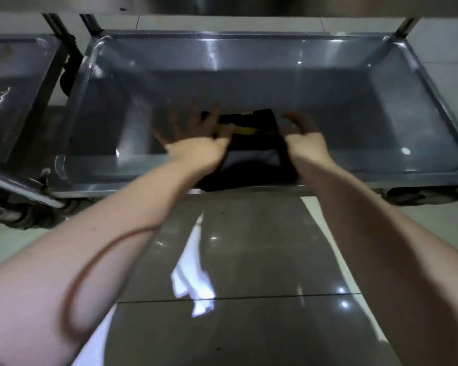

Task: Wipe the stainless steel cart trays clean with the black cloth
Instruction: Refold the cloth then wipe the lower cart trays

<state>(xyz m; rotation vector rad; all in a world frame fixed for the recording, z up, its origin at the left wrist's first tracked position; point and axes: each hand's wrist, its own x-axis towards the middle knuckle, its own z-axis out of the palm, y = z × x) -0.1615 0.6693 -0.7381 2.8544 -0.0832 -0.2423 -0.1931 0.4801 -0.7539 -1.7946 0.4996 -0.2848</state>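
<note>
Stainless steel cart tray [354, 114] sits low, so I reach in: left hand [193, 136] spread flat at the left edge of the black cloth [251, 157] draped over its near rim, likely steadying it, right hand [303, 136] curled at the right edge, grip too blurred to tell.

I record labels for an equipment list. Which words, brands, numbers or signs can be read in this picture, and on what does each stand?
No text can be read.
Yellow mark on the black cloth: too blurred to tell whether it bears writing.
Steel tray: only reflections, no lettering visible.
</note>
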